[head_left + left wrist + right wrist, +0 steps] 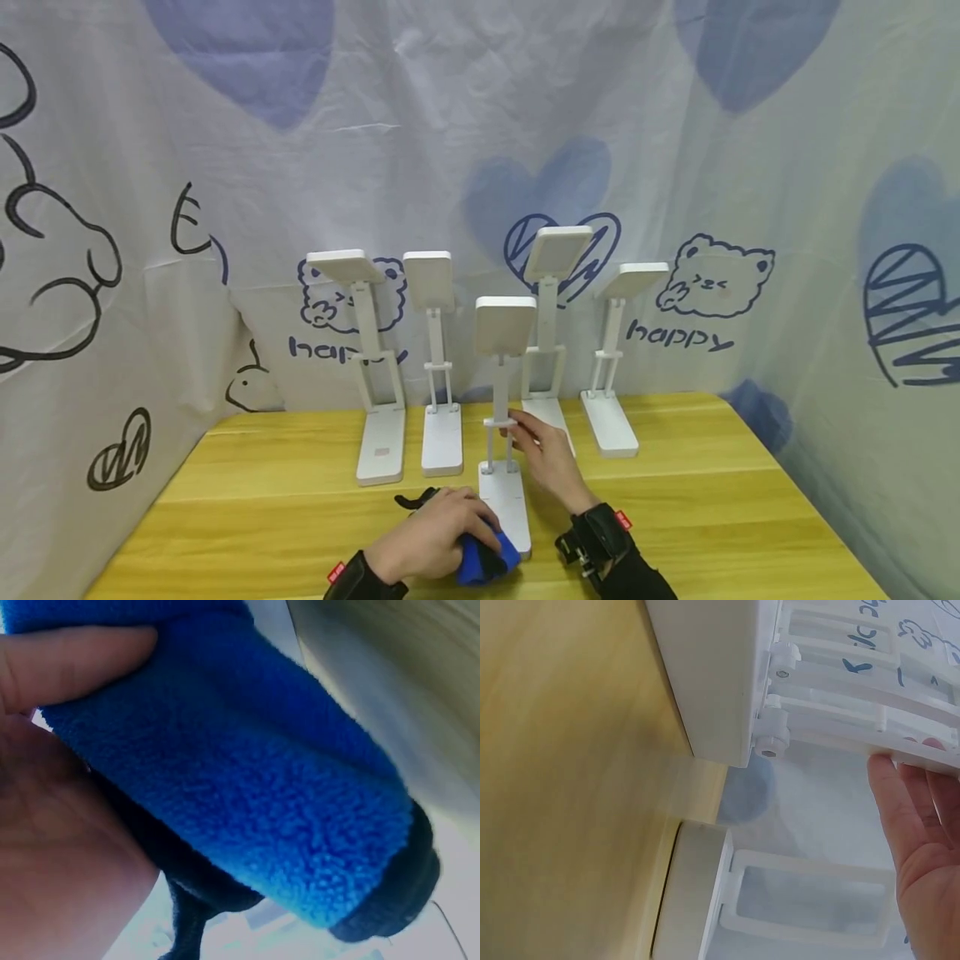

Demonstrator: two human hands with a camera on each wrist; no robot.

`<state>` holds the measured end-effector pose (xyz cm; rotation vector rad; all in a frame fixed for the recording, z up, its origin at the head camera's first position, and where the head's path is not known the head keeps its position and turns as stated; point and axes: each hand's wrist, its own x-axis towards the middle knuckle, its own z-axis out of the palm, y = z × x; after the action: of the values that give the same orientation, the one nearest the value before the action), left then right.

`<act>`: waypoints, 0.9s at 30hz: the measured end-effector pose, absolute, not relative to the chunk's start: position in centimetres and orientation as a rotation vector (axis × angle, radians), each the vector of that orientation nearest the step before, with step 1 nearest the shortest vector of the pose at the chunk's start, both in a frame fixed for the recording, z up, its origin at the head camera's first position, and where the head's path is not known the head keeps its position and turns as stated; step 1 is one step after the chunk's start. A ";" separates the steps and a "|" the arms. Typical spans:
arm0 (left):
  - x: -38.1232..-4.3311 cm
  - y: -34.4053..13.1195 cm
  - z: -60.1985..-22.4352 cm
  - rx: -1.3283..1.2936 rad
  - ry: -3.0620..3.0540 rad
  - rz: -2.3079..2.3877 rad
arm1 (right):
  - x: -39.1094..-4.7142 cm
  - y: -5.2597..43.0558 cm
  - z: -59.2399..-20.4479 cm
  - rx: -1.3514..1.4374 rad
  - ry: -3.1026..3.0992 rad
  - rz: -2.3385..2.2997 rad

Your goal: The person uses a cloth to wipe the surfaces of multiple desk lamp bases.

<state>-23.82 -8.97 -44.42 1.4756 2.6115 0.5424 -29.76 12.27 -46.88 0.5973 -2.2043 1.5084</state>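
Observation:
A white folding phone stand (pixel 506 327) stands upright on the table, nearest to me. My right hand (pixel 551 462) grips its hinged support just above the base, thumb and fingers around the thin bars (pixel 840 739) in the right wrist view. With my left hand (pixel 438 533) I hold a fleecy blue cleaning pad with black parts (pixel 262 780) at the front of the stand's base (pixel 504 496). The left thumb lies across the blue pile in the left wrist view. A black loop (pixel 187 922) hangs from the pad.
Several more white phone stands line the back of the yellow wood-grain table (pixel 262 467): one at far left (pixel 381 450), others beside it (pixel 442 442), behind my right hand (pixel 557 252) and at right (pixel 611 425). A printed white cloth (pixel 420 167) hangs behind them.

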 end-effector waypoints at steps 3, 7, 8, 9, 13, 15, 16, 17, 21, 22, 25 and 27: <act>-24.1 -9.8 -44.5 1.451 2.600 0.596 | -29.8 12.3 -46.9 0.584 -2.205 1.477; -24.6 -10.9 -44.6 1.375 2.588 0.647 | -29.7 12.4 -46.7 0.597 -2.218 1.435; -24.8 -11.2 -44.6 1.346 2.589 0.652 | -29.8 12.4 -46.8 0.610 -2.216 1.425; -24.9 -11.4 -44.6 1.315 2.589 0.658 | -29.7 12.5 -46.8 0.619 -2.220 1.412; -25.6 -12.4 -44.6 1.191 2.656 0.635 | -29.6 12.6 -47.0 0.609 -2.289 1.347; -25.9 -12.9 -44.7 1.142 2.709 0.603 | -29.4 12.7 -47.0 0.571 -2.359 1.332; -26.0 -13.2 -44.7 1.125 2.736 0.584 | -29.3 12.7 -47.0 0.539 -2.393 1.325; -26.2 -13.4 -44.8 1.115 2.758 0.573 | -29.1 12.7 -47.0 0.502 -2.424 1.324; -26.5 -13.9 -45.0 1.094 2.834 0.564 | -28.7 12.8 -46.9 0.388 -2.530 1.269; -26.5 -14.0 -45.0 1.089 2.851 0.562 | -28.6 12.8 -46.8 0.378 -2.562 1.236; -26.5 -14.1 -45.3 1.064 2.893 0.547 | -28.4 12.8 -46.5 0.411 -2.673 1.132; -26.5 -14.1 -45.5 1.049 2.906 0.543 | -28.0 12.7 -46.2 0.471 -2.752 1.065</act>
<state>-26.50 -14.07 -45.46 1.0485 2.9058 0.5426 -28.02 12.75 -46.22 0.4712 -2.7520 1.0648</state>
